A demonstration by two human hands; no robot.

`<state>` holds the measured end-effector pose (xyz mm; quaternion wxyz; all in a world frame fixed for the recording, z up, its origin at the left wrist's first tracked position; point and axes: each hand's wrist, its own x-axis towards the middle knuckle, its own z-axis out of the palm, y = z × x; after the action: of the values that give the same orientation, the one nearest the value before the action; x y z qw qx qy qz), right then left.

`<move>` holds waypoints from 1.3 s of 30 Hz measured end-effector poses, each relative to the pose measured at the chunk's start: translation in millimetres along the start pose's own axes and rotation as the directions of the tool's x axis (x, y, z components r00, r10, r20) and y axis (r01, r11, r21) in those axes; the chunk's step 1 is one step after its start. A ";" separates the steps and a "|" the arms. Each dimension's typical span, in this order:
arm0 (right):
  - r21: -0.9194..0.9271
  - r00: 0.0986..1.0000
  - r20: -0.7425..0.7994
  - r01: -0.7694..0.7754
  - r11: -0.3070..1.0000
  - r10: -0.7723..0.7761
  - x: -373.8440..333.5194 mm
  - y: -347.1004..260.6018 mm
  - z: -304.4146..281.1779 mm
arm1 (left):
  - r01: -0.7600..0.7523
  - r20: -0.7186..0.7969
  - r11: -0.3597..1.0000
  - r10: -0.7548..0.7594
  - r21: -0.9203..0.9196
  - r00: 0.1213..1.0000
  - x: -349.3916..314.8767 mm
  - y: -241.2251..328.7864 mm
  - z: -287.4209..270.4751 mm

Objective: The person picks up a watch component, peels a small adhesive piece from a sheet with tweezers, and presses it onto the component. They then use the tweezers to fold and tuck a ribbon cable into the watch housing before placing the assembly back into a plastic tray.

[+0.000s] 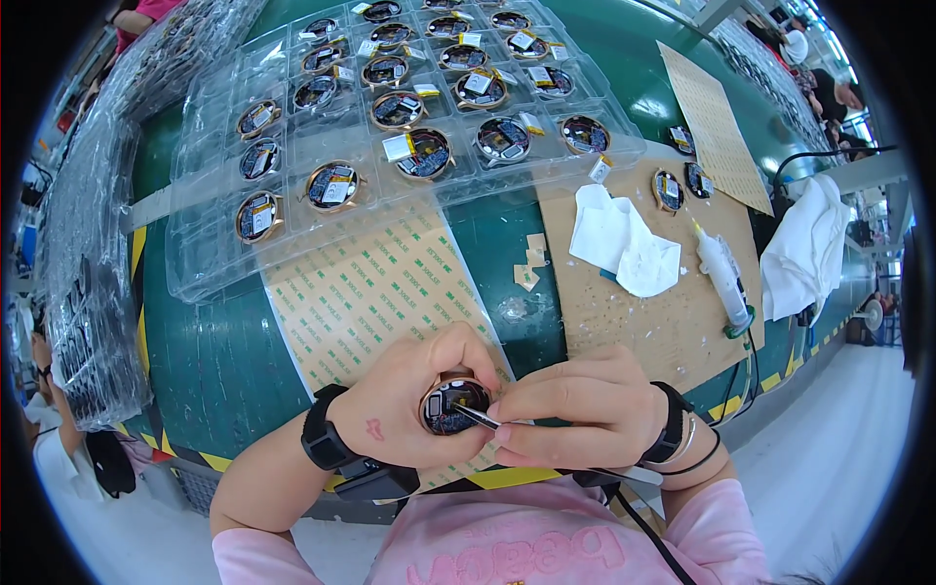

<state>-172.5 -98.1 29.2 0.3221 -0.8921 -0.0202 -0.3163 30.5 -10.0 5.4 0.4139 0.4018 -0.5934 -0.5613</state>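
My left hand is closed around a round gold-rimmed watch case, whose open side shows a dark circuit board. In my right hand a pair of metal tweezers is pinched, its tips inside the case on or just over the board. Whether the tips grip any small part is too fine to see. The fingertips of both hands meet at the case's right rim. Beneath the left hand lies a tan adhesive sheet with green print.
Clear plastic trays across the back hold several similar watch cases, many with small silver batteries. On the right, a cardboard sheet bears a white cloth, a dispensing syringe and loose watch modules. Wrapped trays stand left.
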 end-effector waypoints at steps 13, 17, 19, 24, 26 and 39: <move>0.045 1.000 -0.012 0.013 0.999 -0.013 -1.4 4.5 0.0 | 0.015 -0.009 0.999 -0.016 -0.040 1.000 0.9 0.3 1.6; 0.079 1.000 -0.003 -0.004 0.997 0.004 -1.0 5.2 -0.9 | -0.008 0.004 1.000 0.008 -0.011 1.000 1.5 0.7 1.6; 0.078 1.000 0.000 -0.005 0.997 0.005 -0.4 4.8 -1.2 | -0.002 0.004 1.000 0.002 -0.014 1.000 1.6 0.5 1.4; -0.004 0.999 0.024 0.025 1.000 -0.025 1.0 -0.9 -1.4 | 0.030 -0.009 0.999 -0.030 -0.034 1.000 0.1 0.5 0.5; -0.072 0.999 0.036 0.043 0.996 -0.041 -0.1 -3.3 -0.6 | 0.046 -0.008 0.998 -0.047 -0.043 0.999 0.5 3.5 -0.1; -0.173 0.994 -0.026 0.097 0.980 -0.103 -4.2 -7.6 10.9 | 0.065 -0.023 0.993 -0.067 -0.099 0.997 0.3 4.9 -1.6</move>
<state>-171.6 -85.1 24.6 0.2283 -0.9086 -0.0321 -0.3482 31.9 -10.6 10.3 0.4219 0.4077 -0.5462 -0.5978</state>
